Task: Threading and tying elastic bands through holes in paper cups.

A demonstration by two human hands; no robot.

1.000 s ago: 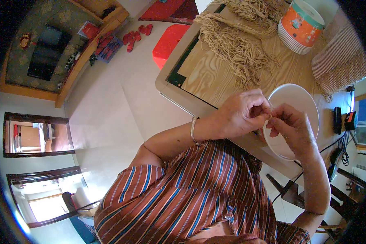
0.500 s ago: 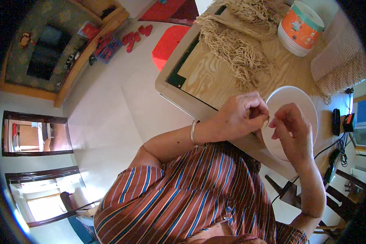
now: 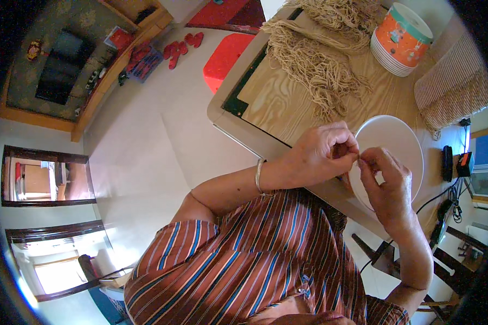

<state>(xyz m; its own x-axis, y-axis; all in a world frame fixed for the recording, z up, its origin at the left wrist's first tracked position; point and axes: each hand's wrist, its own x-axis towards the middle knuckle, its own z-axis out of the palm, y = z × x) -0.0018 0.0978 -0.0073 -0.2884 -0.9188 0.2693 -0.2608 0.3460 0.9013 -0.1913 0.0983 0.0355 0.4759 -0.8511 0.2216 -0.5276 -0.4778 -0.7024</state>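
Note:
Over a round white tub (image 3: pixel 404 138) at the table's near right corner, both hands meet with their fingertips pinched together. My left hand (image 3: pixel 329 151), with a bangle at its wrist, is closed, thumb against forefinger. My right hand (image 3: pixel 387 181) comes in from the right, its thumb and forefinger closed at the same spot. A small thin bit seems to sit between the fingertips, too small to make out. Beyond the left hand, a heap of loose beige cord (image 3: pixel 322 73) lies on the wood-topped table (image 3: pixel 268 95).
A stack of orange-and-green paper bowls (image 3: pixel 400 40) stands at the table's far right, beside a striped woven cloth (image 3: pixel 453 84). Black cables (image 3: pixel 456 208) and a small black box (image 3: pixel 465 163) lie at the right. A red stool (image 3: pixel 225 59) stands past the table's left edge.
My right hand has moved slightly left and down, and its fingertips have closed against those of my left hand. The left hand has stayed in place.

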